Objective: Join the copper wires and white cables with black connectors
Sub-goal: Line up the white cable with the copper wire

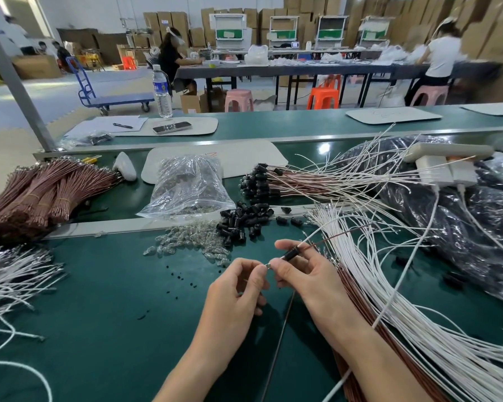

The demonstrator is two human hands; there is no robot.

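My right hand (304,271) grips a black connector (291,254) with a copper wire (340,235) and a white cable running out of its far end. My left hand (238,288) pinches a small metal terminal (267,266) at the connector's near end. A loose heap of black connectors (241,220) lies just beyond the hands. White cables (395,300) fan out on the right over copper wires (360,314). Bundled copper wires (41,192) lie at far left.
Small clear glass bulbs (192,245) are scattered left of the connector heap, behind them a plastic bag (186,187) of more. Finished assemblies (273,181) lie at the back. More white cables (9,282) lie at left. Dark plastic bags (447,216) fill the right.
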